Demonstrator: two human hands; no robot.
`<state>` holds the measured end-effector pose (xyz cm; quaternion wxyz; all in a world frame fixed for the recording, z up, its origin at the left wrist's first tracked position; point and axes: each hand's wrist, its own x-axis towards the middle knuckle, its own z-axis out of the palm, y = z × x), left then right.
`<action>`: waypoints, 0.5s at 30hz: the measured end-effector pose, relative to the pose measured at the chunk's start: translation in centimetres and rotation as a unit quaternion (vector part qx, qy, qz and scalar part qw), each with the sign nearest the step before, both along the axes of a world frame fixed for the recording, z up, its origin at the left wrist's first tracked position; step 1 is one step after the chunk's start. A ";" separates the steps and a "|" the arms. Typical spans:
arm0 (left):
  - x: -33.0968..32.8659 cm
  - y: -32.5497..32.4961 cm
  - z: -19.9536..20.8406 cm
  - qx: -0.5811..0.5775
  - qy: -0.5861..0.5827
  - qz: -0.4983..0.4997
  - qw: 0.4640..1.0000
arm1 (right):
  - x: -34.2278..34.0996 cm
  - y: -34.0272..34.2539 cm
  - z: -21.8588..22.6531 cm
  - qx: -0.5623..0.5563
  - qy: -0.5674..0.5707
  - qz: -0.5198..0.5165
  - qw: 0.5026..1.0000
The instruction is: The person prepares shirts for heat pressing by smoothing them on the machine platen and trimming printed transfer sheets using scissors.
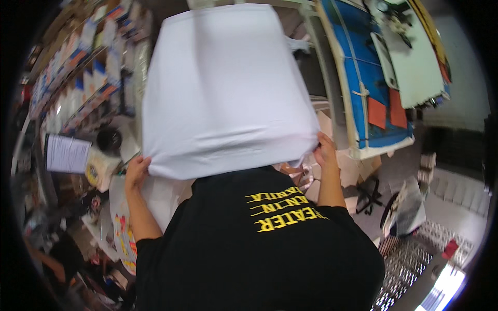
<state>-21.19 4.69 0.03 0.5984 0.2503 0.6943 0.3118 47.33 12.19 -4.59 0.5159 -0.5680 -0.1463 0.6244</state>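
Note:
A white cloth [228, 88], perhaps a shirt, lies spread over what looks like a flat board in front of me. Its far part is smooth, while creases run across the near edge. My left hand [137, 172] pinches the near left corner. At the near right corner, my right hand [326, 149] grips the fabric between thumb and fingers. The cloth is pulled taut between both hands, and whatever lies beneath it is hidden.
Shelves [78, 83] packed with boxes stand at the left. A printed sheet [67, 153] hangs below them. To the right is a blue panel [371, 88] in a pale frame, with orange pieces [377, 113]. Beyond my right arm stands a wheeled chair base [368, 196].

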 end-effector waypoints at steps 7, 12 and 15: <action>0.6 -0.6 0.4 -0.011 -0.012 0.065 0.998 | -2.3 -0.1 3.7 -0.007 -0.018 0.002 1.000; 3.1 -0.6 0.8 0.044 0.317 0.033 0.947 | -1.8 2.2 4.0 -0.031 -0.630 0.317 0.708; -0.2 -4.1 4.1 0.078 0.480 0.116 0.866 | -3.8 3.9 14.3 0.128 -0.574 0.232 0.775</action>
